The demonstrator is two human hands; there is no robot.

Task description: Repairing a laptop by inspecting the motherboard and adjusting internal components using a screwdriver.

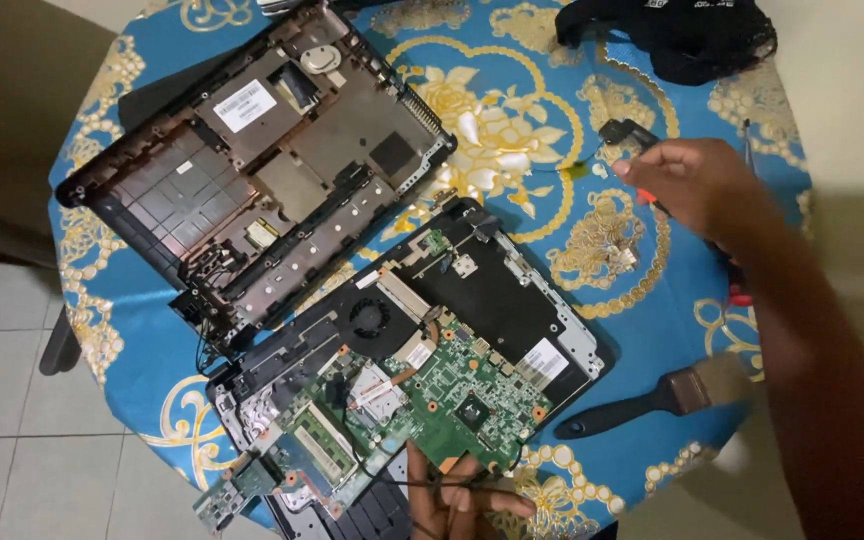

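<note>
Left hand [457, 500] pinches a cable at the board [457, 395]; right hand [697, 185] clamps a screwdriver [642, 145]. A tug could tear the connector.

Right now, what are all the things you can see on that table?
round table with blue and gold flowered cloth: one, fills the view
empty dark plastic laptop shell: one, upper left
opened laptop half with green circuit board and black fan: one, centre front
black-handled paintbrush: one, right front
black mesh fabric: one, top right
small green board piece: one, front left edge
left hand: one, at the green board's front edge, touching thin black wires
right hand: one, right side, pinching a red-handled tool
</note>
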